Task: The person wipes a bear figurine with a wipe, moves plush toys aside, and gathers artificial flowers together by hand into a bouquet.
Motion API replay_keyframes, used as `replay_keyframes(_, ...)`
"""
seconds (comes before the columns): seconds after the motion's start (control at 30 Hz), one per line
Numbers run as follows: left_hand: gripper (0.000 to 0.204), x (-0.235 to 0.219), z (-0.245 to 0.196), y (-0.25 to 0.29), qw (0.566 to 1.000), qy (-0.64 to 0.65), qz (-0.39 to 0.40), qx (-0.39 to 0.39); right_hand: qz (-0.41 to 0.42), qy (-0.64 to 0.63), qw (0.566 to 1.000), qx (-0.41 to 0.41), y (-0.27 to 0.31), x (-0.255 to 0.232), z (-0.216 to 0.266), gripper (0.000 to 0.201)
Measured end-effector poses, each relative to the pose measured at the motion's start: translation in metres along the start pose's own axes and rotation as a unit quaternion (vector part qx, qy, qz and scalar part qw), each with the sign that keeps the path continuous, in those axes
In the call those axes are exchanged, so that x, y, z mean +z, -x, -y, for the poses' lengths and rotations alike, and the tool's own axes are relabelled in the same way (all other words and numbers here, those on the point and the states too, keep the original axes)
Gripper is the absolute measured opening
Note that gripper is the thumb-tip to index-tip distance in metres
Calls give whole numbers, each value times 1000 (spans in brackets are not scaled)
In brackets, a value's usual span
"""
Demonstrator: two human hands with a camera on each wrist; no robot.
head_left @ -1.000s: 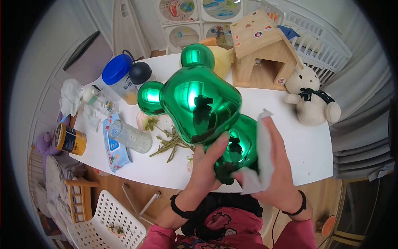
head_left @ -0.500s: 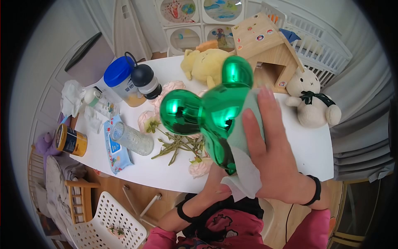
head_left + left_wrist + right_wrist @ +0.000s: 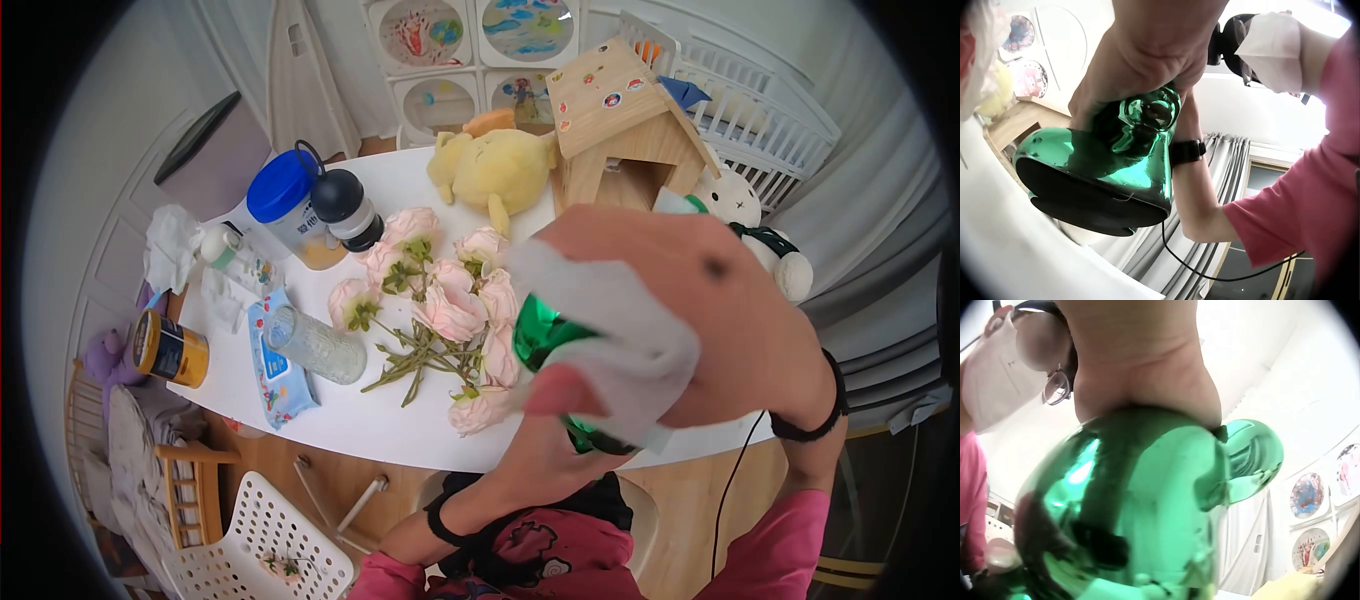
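A mirror-finish green bear figurine (image 3: pixel 545 335) is held over the front of the table, mostly hidden by the hands in the head view. My left hand (image 3: pixel 535 460) grips it from below. In the left wrist view, its dark flat underside (image 3: pixel 1085 200) faces the camera beneath the left hand (image 3: pixel 1141 56). My right hand (image 3: pixel 710 310) curves over the figurine with a white wipe (image 3: pixel 640 350) under the palm; its fingertips are hidden. The large rounded body (image 3: pixel 1129 500) and one round lobe (image 3: pixel 1254 456) fill the right wrist view.
Pink roses (image 3: pixel 450 300) lie mid-table beside a glass vase (image 3: pixel 320 345) on a wipes pack (image 3: pixel 275 370). Behind stand a blue-lidded tub (image 3: pixel 285 205), a black-topped bottle (image 3: pixel 345 205), a yellow plush (image 3: pixel 495 175) and a wooden house (image 3: pixel 620 120). A white plush rabbit (image 3: pixel 735 200) sits at right.
The figurine has been turned and lowered to the right, uncovering the roses and yellow plush. My right hand has swung over it with the wipe, while the left keeps its grip.
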State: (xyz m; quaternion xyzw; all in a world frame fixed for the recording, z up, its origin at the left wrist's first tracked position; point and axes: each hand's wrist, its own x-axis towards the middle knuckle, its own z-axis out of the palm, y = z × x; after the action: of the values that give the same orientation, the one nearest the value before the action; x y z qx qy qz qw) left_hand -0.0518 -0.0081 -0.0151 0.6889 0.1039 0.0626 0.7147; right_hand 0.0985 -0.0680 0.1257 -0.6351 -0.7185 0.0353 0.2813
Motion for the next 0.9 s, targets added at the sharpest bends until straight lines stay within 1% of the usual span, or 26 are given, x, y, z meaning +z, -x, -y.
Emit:
replay_keyframes(0.03, 44, -1, -2, -2, 1000, 0, 0, 1, -14, 18, 1000, -19, 1, -1, -6, 51)
replay_keyframes(0.07, 51, -2, -4, -4, 1000, 13, -9, 23, -26, 35, 998, -39, 2, -2, -11, 47)
replay_keyframes(0.1, 59, -3, -4, -5, 999, 25, -19, 44, -26, 35, 998, -42, 4, -4, -15, 47)
replay_keyframes(0.13, 62, -2, -2, -5, 998, 18, -21, 61, -41, 43, 998, -30, 7, -5, -19, 46)
replay_keyframes(0.17, 62, -3, -1, -4, 998, 18, -21, 60, -56, 51, 997, -17, 8, -6, -22, 46)
replay_keyframes(0.2, 62, -5, -1, -3, 999, -4, -9, 49, 2, 16, 998, 63, 9, -15, -20, 46)
replay_keyframes(0.23, 62, -5, -1, -1, 999, -26, 5, 37, 2, 15, 998, 66, 12, -13, -23, 46)
replay_keyframes(0.27, 59, -4, 0, 0, 1000, -12, -5, 24, -69, -99, 983, 138, 15, -6, -27, 43)
replay_keyframes(0.3, 59, -3, 0, -1, 1000, -12, -3, 24, -138, -209, 946, 205, 18, 0, -30, 41)
replay_keyframes(0.33, 52, -3, 0, -2, 997, -1, -13, 73, -182, -249, 938, 159, 21, 8, -31, 31)
replay_keyframes(0.37, 45, -3, 1, -2, 992, 10, -23, 121, -181, -249, 938, 159, 25, 19, -32, 31)
replay_keyframes(0.4, 45, -4, 3, -2, 992, 10, -25, 121, -215, -302, 915, 160, 30, 32, -33, 35)
replay_keyframes(0.43, 46, -6, 7, -2, 994, -2, -36, 106, -248, -354, 887, 161, 36, 43, -34, 42)
replay_keyframes(0.47, 46, -7, 9, -1, 995, -14, -46, 89, -247, -355, 887, 161, 43, 54, -33, 42)
replay_keyframes(0.5, 46, -8, 9, 1, 995, -14, -46, 88, -215, -407, 873, 160, 52, 64, -32, 48)
replay_keyframes(0.57, 48, -11, 8, 4, 986, 124, -103, 28, -152, -505, 835, 156, 66, 80, -30, 63)
replay_keyframes(0.6, 47, -13, 7, 4, 977, 180, -109, 38, -159, -401, 894, 120, 69, 87, -29, 64)
replay_keyframes(0.63, 47, -16, 9, 5, 977, 179, -110, 37, -162, -290, 940, 81, 70, 91, -29, 64)
replay_keyframes(0.7, 47, -23, 17, 6, 982, 135, -122, 49, -76, -288, 952, 74, 74, 88, -33, 60)
replay_keyframes(0.73, 49, -23, 21, 6, 979, 146, -139, 35, -58, -274, 958, 66, 73, 86, -35, 49)
replay_keyframes(0.77, 49, -24, 21, 7, 979, 146, -139, 34, -58, -275, 957, 66, 74, 83, -36, 49)
replay_keyframes(0.83, 49, -27, 14, 9, 984, 9, -134, 120, 40, -259, 963, 60, 78, 74, -36, 49)
replay_keyframes(0.87, 48, -26, 15, 11, 980, -38, -149, 124, 84, -271, 956, 78, 81, 73, -38, 52)
replay_keyframes(0.9, 48, -27, 23, 15, 980, -37, -150, 123, 85, -271, 955, 79, 83, 73, -39, 52)
